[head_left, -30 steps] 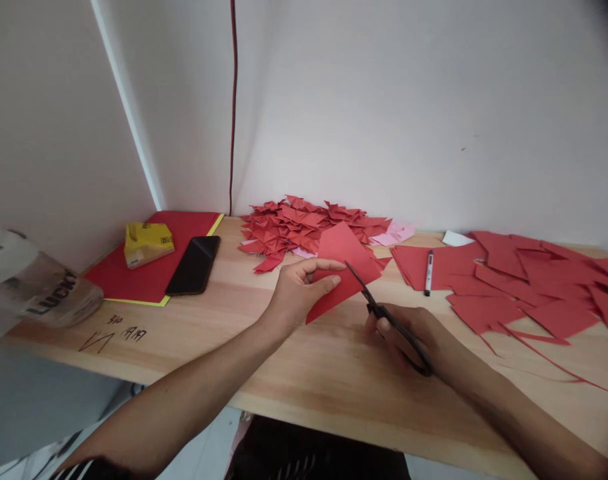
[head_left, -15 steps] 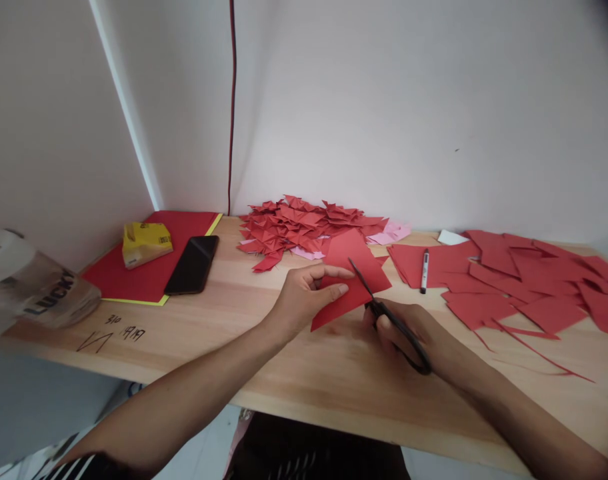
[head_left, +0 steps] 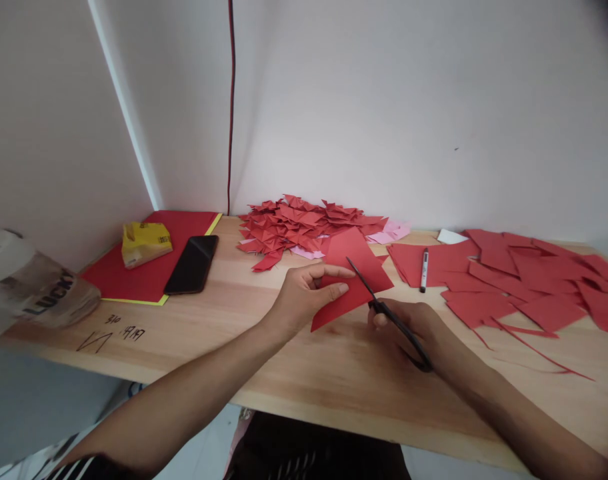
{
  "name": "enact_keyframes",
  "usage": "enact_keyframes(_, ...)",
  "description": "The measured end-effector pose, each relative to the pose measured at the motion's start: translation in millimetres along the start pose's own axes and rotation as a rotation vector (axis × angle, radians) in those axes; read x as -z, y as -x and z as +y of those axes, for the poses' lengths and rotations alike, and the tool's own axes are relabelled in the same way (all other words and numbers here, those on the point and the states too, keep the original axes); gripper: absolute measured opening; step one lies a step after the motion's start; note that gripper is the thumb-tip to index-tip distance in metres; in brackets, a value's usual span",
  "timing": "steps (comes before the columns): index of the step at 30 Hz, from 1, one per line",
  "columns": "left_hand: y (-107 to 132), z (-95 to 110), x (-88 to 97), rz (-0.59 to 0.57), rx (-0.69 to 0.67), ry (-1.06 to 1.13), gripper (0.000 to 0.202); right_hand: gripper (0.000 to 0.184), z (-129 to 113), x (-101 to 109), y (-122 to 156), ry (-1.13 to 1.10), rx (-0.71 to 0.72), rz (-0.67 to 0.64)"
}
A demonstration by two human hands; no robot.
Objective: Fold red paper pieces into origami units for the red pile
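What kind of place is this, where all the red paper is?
Probably a home craft corner. A wooden table against white walls holds a pile of folded red paper shapes and cut red sheets, and the right hand works scissors through red paper.

The plastic bag (head_left: 34,290) at the left edge of the counter (head_left: 284,373) bears "LUCKY" in dark capitals. On the counter's wood just in front of it stand handwritten marks (head_left: 111,333): "310" can be read; the digits beside it and the zigzag sign are unclear. The print on the yellow packet (head_left: 145,241) is too small to read.
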State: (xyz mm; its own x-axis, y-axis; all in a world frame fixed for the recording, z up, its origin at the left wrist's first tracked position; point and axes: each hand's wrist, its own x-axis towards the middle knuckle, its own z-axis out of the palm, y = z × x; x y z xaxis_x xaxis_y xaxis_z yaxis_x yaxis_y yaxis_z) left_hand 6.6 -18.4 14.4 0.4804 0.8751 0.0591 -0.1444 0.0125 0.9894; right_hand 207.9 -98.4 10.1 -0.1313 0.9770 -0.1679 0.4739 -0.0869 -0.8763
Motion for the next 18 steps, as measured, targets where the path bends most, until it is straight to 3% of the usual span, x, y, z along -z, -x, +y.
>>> enact_keyframes(18,2.1,1.4,-2.2,-0.073,0.062,0.053,0.026,0.047,-22.5,3.3,9.2,0.078,0.114,-0.038)
